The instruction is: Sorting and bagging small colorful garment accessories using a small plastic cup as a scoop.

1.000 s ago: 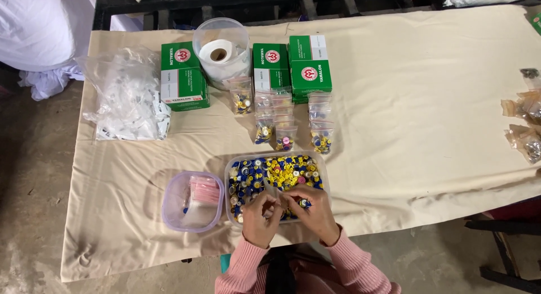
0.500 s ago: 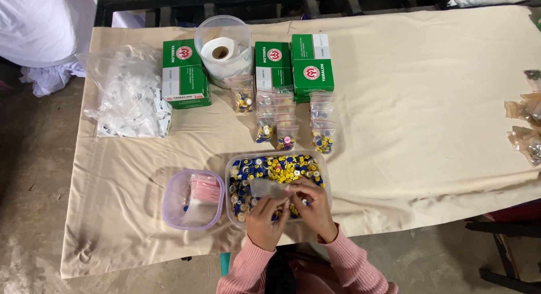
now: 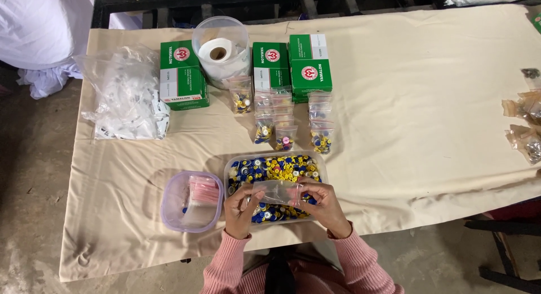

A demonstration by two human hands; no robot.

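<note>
A big bench (image 3: 428,130) with a cream cloth fills the view. At 10 o'clock lies a heap of clear bags (image 3: 125,96) with white bits inside. At 12 o'clock stand three green boxes (image 3: 183,75) (image 3: 270,67) (image 3: 309,65), each with a round red and white mark and a white label. Between the first and second box is a clear round tub (image 3: 221,50) with one white paper roll inside. Just below the boxes lie about six small clear bags of buttons (image 3: 320,137). At 3 o'clock, by the edge, are a few more small bags (image 3: 525,130).

At 6 o'clock sits one clear tray (image 3: 276,184) full of blue, yellow and white buttons. Just beside it at 8 o'clock is one purple tub (image 3: 191,201) holding empty bags with pink strips.

Over the tray, the left hand (image 3: 241,209) and right hand (image 3: 326,206) each have their grip pinched shut on one end of one small clear bag (image 3: 274,192), pulled flat between them.
</note>
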